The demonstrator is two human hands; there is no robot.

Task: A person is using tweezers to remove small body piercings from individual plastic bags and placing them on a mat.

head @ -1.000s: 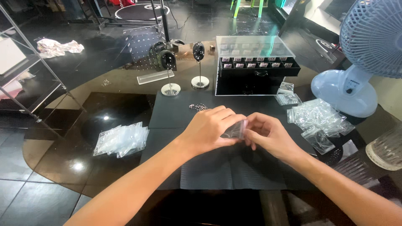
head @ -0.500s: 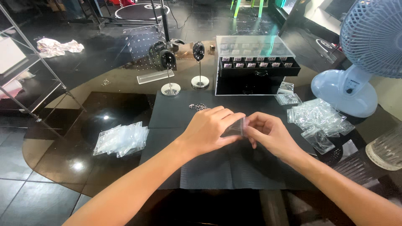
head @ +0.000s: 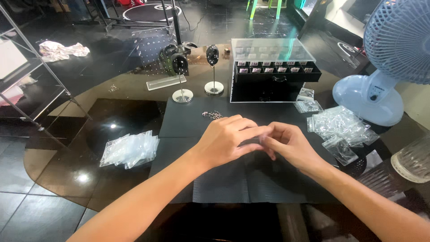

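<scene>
1. Meeting over the middle of the dark mat (head: 215,179), the two hands come together fingertip to fingertip above the table (head: 67,166).
2. The left hand (head: 226,141) lies palm down with its fingers stretched to the right, their tips pinched against those of the right hand (head: 289,144).
3. The right hand is curled, knuckles up, thumb and forefinger closed toward the left hand's tips; something small seems to be nipped between them, but it is hidden by the fingers and I cannot tell what it is.
4. Just beyond the left hand, on the mat's far part, lies a small tangle of fine chain (head: 212,114), apart from both hands.
5. To the left of the mat, on the glossy dark glass, sits a loose pile of small clear bags (head: 130,149), well apart from the left hand.
6. To the right of the right hand, a bigger heap of small clear bags (head: 340,127) spreads across the mat's edge and the table, near but not touching the hand.
7. Behind the mat stands a black drawer case with a clear lid (head: 273,69), with a few more clear packets (head: 307,101) lying at its right corner.
8. Left of the case stand two small display stands on round bases (head: 197,92), and behind them a clear pegged board (head: 154,49).
9. A pale blue table fan (head: 380,76) stands at the far right, and a ribbed glass vessel (head: 414,159) sits at the right edge.
</scene>
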